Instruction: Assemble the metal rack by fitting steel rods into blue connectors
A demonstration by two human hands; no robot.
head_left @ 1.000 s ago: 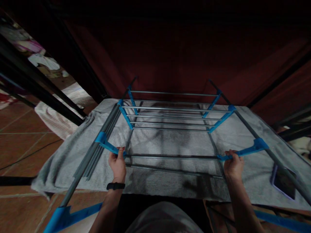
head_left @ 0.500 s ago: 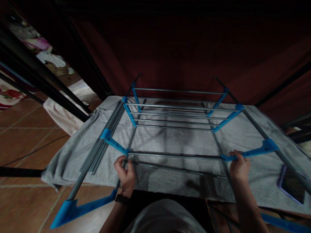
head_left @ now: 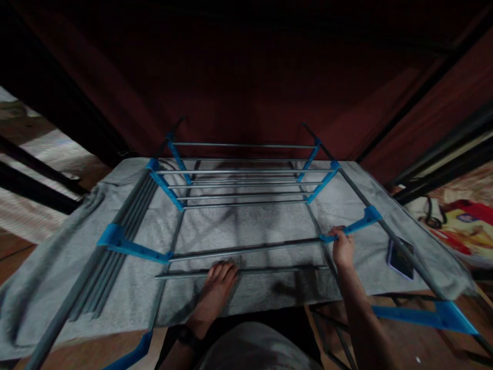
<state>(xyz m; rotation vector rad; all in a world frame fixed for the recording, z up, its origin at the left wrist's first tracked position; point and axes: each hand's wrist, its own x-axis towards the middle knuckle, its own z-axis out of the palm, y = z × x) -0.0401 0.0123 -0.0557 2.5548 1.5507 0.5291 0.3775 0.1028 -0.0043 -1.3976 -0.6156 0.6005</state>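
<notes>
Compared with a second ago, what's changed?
Left hand let go of the left blue bracket and moved right, onto the grey rod nearest the person. View swung right. Unchanged: right hand on the right blue bracket; phone on the blanket.

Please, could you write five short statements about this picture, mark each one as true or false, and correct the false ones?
1. The right grip holds a blue bracket. True.
2. The phone lies on the floor. False: it lies on the grey cloth.
3. The left grip reaches over the grey rod nearest the person. True.
4. The dark wristband is on the right wrist. False: it is on the left.
</notes>
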